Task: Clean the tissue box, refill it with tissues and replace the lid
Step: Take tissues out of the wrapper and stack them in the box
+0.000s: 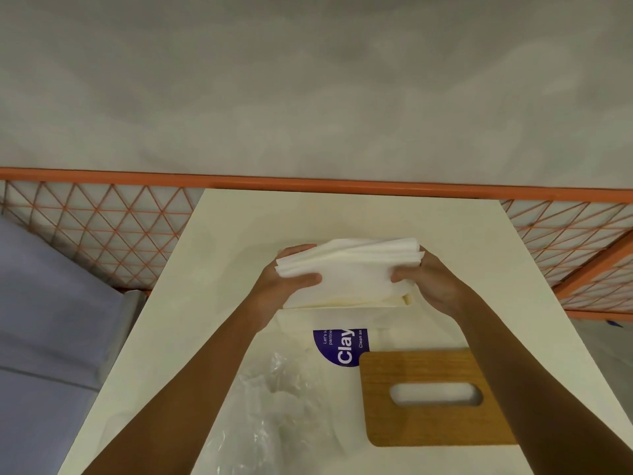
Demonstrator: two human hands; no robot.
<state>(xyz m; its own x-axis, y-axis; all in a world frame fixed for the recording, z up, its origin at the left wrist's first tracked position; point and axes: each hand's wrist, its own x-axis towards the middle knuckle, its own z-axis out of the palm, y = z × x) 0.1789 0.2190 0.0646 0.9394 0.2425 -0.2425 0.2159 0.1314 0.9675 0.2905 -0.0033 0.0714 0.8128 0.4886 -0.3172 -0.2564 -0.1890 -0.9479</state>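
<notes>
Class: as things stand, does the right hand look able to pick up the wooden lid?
Probably not yet: the right hand grips the tissue stack, though the wooden lid lies uncovered nearby.

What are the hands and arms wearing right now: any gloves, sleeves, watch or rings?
Nothing that shows. The left hand and right hand are bare, with no gloves, and no rings are visible in the head view. The left forearm and right forearm are bare too: no sleeves, cuffs, watch or bracelet appear up to where the arms leave the frame.
</notes>
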